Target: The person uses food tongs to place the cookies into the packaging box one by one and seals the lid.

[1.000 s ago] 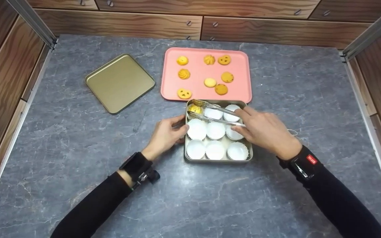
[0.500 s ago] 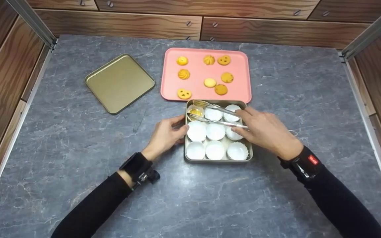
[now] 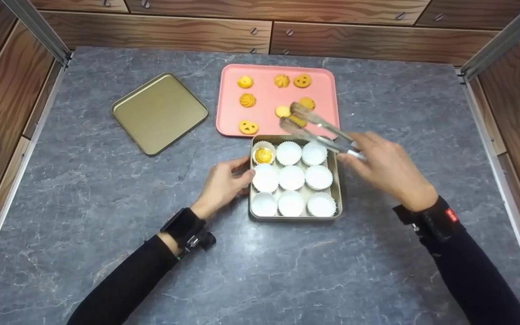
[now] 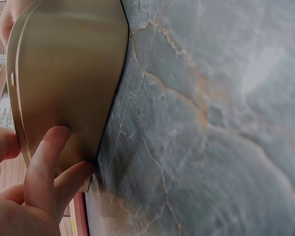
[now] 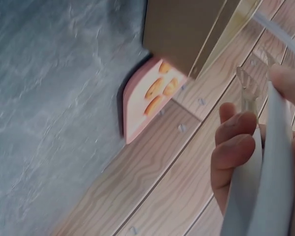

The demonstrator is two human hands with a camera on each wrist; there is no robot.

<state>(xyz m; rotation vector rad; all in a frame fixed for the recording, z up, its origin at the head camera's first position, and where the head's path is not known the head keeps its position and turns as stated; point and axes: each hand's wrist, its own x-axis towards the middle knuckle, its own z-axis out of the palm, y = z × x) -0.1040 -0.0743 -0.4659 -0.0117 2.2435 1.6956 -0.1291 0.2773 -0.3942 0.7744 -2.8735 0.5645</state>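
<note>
In the head view a square metal tin (image 3: pixel 296 219) holds rows of white paper cups (image 3: pixel 290 178). A swirled yellow cookie (image 3: pixel 263 155) sits in its far-left cup. My left hand (image 3: pixel 225 184) holds the tin's left side, thumb at the rim; in the left wrist view its fingertips (image 4: pixel 59 135) press the outer wall. My right hand (image 3: pixel 388 164) grips metal tongs (image 3: pixel 318 124) by their arms. Their spread tips hover over the near-right cookies of the pink tray (image 3: pixel 266 90), partly hiding a round cookie (image 3: pixel 306 103); whether they touch one I cannot tell.
The gold lid (image 3: pixel 160 113) lies on the grey marbled table (image 3: pixel 174 280), left of the tray. Several cookies are spread over the tray, among them a pretzel-shaped cookie (image 3: pixel 248 127) at its near edge. Wood-patterned panels (image 3: pixel 160 31) border the table.
My right hand has lifted the tongs away from the tin's far-left cup and moved them right and back over the tray. The swirled cookie stays in that cup. My left hand keeps its place.
</note>
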